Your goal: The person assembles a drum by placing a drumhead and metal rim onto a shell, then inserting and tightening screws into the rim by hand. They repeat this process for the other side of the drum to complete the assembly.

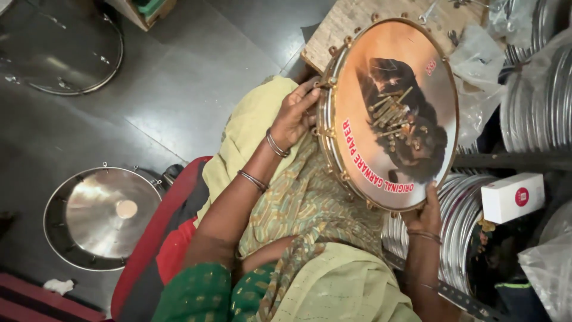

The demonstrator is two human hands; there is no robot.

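Left hand (295,116): fingers (310,95) pinched on a brass tension hook (326,83) at the frame drum's (393,113) rim. Right hand (426,211): fingers clasped on the drum's lower edge, steadying it. Drum: round, printed orange head, tilted over the lap, its top near a wooden tabletop (339,27). Loose brass bolts (393,113): heaped on the drumhead. Progress, as judged: hooks sit along most of the visible rim, yet the pile of bolts suggests much fitting remains. Surroundings: stacked chrome drum rings (536,101) right, partly bagged in clear plastic; small white box (512,197) on a shelf rail; two bare metal drum shells (101,217) on the dark tiled floor (179,89)
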